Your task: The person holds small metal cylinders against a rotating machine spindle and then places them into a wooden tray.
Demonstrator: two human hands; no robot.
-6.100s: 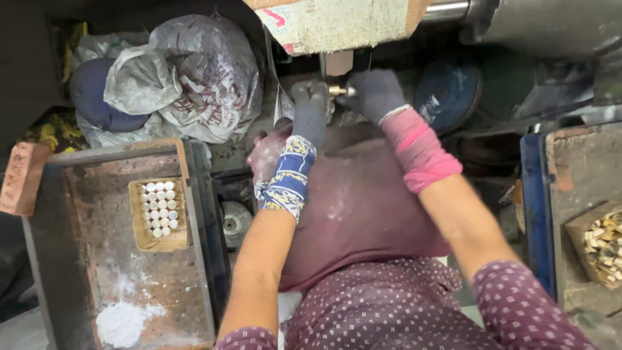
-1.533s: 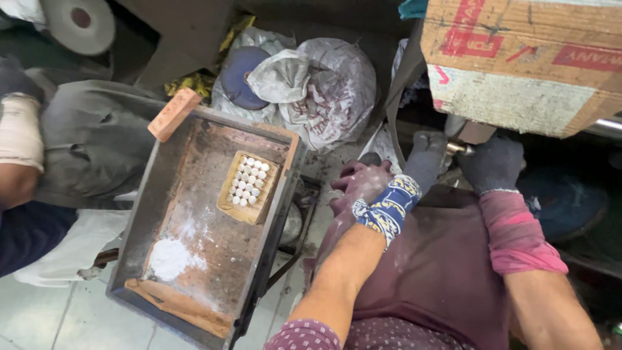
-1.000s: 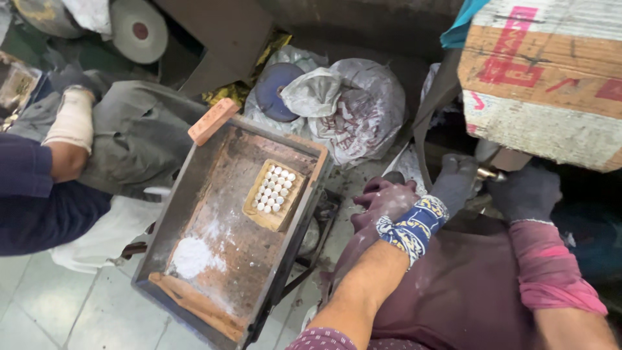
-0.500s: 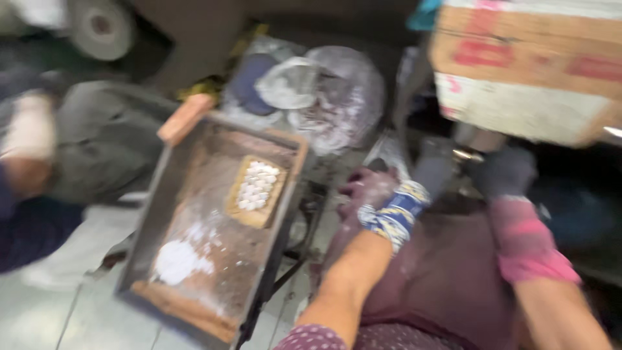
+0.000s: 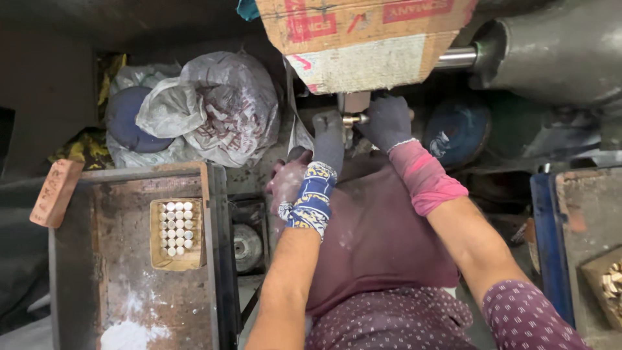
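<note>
Grinding step: I keep my left hand [image 5: 329,139] and right hand [image 5: 387,121], both gloved, clamped on a small brass-coloured metal piece [image 5: 354,119] between them; steady pressure comes next.

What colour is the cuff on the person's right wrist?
Pink, on the cuff behind the dark-gloved right hand; the head view shows it.

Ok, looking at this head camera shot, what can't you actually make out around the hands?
- Head view: whatever the small brass part is pressed against, hidden behind the cardboard.
- Left hand and right hand: the grip is masked by dark gloves.
- Tray: near end cut off by the bottom edge.
- White caps: too small to identify.
</note>
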